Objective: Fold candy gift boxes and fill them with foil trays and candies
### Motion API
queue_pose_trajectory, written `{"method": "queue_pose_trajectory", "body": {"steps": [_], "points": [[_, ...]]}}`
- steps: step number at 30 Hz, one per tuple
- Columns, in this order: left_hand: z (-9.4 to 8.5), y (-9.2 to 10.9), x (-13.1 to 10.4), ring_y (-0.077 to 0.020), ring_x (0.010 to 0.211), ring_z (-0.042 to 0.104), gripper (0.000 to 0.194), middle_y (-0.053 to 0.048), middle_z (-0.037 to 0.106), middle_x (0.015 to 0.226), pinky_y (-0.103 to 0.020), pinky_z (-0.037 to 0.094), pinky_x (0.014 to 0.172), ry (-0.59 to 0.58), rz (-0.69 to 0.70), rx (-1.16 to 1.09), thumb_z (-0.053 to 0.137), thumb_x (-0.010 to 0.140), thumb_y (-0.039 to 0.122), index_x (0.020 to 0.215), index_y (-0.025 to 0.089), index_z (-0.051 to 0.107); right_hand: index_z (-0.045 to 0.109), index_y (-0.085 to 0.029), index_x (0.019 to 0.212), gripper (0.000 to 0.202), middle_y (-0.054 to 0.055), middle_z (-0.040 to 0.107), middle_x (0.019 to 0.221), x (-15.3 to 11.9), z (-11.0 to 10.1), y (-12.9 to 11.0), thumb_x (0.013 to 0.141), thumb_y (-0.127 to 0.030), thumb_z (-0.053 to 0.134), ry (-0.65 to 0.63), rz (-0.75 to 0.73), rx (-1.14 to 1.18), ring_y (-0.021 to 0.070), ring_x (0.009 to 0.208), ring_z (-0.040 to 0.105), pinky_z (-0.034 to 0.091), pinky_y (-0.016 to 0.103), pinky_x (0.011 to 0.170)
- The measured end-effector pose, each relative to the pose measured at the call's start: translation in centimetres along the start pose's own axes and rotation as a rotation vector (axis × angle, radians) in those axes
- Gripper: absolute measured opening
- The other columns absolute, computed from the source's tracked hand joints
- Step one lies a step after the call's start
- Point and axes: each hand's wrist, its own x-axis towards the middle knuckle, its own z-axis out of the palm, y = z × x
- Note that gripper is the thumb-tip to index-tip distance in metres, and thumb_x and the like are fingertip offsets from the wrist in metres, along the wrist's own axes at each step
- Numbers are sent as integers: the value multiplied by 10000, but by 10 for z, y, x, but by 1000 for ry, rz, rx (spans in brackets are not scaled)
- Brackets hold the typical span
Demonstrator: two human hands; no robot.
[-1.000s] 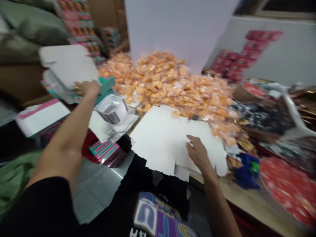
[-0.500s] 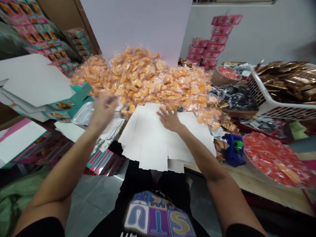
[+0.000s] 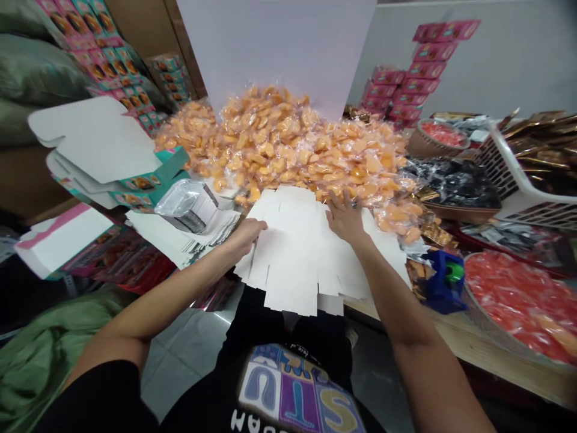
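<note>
White flat carton blanks lie in a loose stack in front of me, their lower flaps jutting past the table edge. At the stack's left side, my left hand is closed on the edge of a blank, its fingertips partly hidden. My right hand lies with fingers spread over the upper right part of the blanks, fingertips beside the orange packets. A ring-like dark spot shows on one of its fingers. Behind the blanks rises a big heap of orange pieces in clear wrappers.
Left are stacked foil trays, an open teal-edged carton and a green sack. Right are a blue tape dispenser, a basket of red packets, black packets and a white crate. Pink boxes stand behind.
My left hand has come down and right from near the foil trays to the left edge of the blanks. My right hand stays spread on them. The view has shifted left.
</note>
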Motion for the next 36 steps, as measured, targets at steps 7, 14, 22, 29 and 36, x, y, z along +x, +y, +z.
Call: {"method": "queue_pose_trajectory", "body": {"steps": [7, 14, 22, 29, 36], "points": [[-11, 16, -13, -219, 926, 661, 284, -47, 714, 901, -324, 487, 821, 11, 119, 22, 752, 646, 190, 926, 172, 711, 640, -188, 1599, 593, 96, 345, 1859, -1, -2, -4, 1133, -354, 313, -12, 35, -49, 461, 1729, 212, 149, 764, 1333], [-9, 38, -27, -204, 764, 705, 643, -9, 737, 954, -332, 566, 724, -269, 245, -37, 864, 596, 261, 1151, 227, 541, 623, -238, 1642, 615, 49, 363, 1855, 4, -19, -4, 1142, -373, 290, -88, 67, -15, 426, 1738, 203, 156, 729, 1339], [-55, 67, 1, -235, 863, 700, 424, -25, 774, 936, -354, 567, 849, 17, 450, 318, 798, 786, 224, 1201, 171, 724, 576, -237, 1684, 651, 91, 340, 1864, 17, -58, 32, 1188, -380, 178, -182, 139, 52, 422, 1717, 231, 274, 651, 1279], [-18, 6, 8, -308, 1017, 701, 185, -92, 743, 946, -407, 531, 995, 112, 285, 567, 791, 753, 213, 921, 181, 720, 404, -275, 1793, 661, 100, 275, 1886, -25, -33, -36, 1181, -488, 274, -243, -18, -8, 413, 1731, 239, 247, 687, 1331], [-17, -6, 4, -236, 816, 698, 309, -48, 715, 861, -316, 522, 737, 42, 206, 413, 696, 856, 270, 1146, 170, 734, 445, -254, 1777, 642, 115, 332, 1857, -43, -18, -58, 1183, -433, 276, -245, -18, -54, 397, 1718, 317, 308, 660, 1330]]}}
